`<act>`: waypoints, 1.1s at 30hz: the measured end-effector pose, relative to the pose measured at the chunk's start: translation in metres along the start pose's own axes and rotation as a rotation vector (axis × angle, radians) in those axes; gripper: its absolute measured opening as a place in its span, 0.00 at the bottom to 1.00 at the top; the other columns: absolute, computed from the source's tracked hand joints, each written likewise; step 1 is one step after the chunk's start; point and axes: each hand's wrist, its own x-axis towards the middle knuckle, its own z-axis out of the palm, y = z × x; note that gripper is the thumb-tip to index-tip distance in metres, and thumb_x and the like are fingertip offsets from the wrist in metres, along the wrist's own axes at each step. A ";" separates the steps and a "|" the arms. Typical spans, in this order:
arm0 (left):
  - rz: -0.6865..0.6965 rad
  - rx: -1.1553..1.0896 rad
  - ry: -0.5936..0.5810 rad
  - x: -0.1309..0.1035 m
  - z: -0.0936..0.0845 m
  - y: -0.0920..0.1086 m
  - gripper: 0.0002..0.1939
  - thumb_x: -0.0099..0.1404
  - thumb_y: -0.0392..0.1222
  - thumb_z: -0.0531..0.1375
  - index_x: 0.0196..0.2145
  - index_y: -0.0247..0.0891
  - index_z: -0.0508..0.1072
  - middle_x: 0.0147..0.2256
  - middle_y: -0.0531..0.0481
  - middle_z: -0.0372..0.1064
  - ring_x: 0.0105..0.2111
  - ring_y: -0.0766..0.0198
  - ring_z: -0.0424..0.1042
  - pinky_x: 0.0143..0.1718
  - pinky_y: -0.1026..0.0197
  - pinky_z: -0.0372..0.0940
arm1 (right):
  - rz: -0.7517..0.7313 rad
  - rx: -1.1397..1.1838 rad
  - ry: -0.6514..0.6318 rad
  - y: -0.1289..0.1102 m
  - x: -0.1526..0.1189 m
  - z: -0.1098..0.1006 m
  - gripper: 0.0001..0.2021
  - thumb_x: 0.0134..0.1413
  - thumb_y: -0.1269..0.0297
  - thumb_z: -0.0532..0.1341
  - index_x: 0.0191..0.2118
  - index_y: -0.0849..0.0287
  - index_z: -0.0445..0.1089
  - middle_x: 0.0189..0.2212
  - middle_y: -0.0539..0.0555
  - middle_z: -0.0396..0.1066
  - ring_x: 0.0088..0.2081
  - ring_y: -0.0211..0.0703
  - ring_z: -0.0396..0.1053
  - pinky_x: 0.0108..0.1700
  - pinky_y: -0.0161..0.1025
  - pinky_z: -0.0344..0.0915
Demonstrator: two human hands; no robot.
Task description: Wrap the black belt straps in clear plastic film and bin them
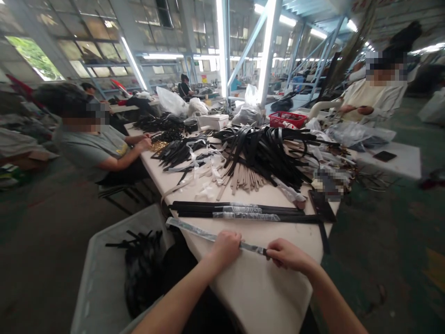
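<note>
A long strap in clear plastic wrap (194, 230) lies slantwise near the front of the white table (257, 283). My left hand (226, 247) is closed around its middle. At the strap's right end, where dark material shows, my right hand (283, 254) pinches it between thumb and fingers. Just beyond my hands, several long black straps (194, 207) lie side by side across the table, with clear plastic wrapped round their middles. Farther back is a big heap of black straps (257, 146) with pale undersides and loose bits of plastic film.
A white bin (86, 273) holding black straps (142, 264) stands at lower left. Beside the table's left edge a co-worker (90, 139) sits handling small parts. Another person (378, 93) is at the right. A red basket (287, 119) and a dark phone-like slab (321, 206) are on the table.
</note>
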 end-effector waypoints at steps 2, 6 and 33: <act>0.032 -0.030 -0.036 0.004 0.007 0.004 0.09 0.68 0.39 0.53 0.37 0.35 0.72 0.34 0.41 0.74 0.35 0.54 0.74 0.40 0.55 0.65 | -0.036 -0.046 0.039 -0.004 0.006 0.003 0.13 0.57 0.63 0.56 0.28 0.63 0.73 0.15 0.48 0.66 0.16 0.32 0.58 0.19 0.28 0.52; 0.078 -0.034 0.026 0.007 0.010 0.007 0.07 0.67 0.41 0.56 0.37 0.35 0.71 0.35 0.41 0.74 0.37 0.54 0.74 0.41 0.55 0.65 | -0.027 -0.059 0.001 -0.008 0.009 0.001 0.12 0.56 0.63 0.56 0.28 0.63 0.72 0.17 0.50 0.69 0.17 0.33 0.61 0.20 0.28 0.55; 0.007 -0.041 0.020 0.010 -0.007 -0.007 0.14 0.61 0.34 0.57 0.46 0.37 0.68 0.42 0.41 0.73 0.42 0.53 0.72 0.46 0.54 0.64 | 0.060 -0.202 0.082 0.008 -0.002 -0.047 0.11 0.50 0.65 0.58 0.27 0.64 0.76 0.14 0.48 0.65 0.19 0.34 0.60 0.24 0.31 0.54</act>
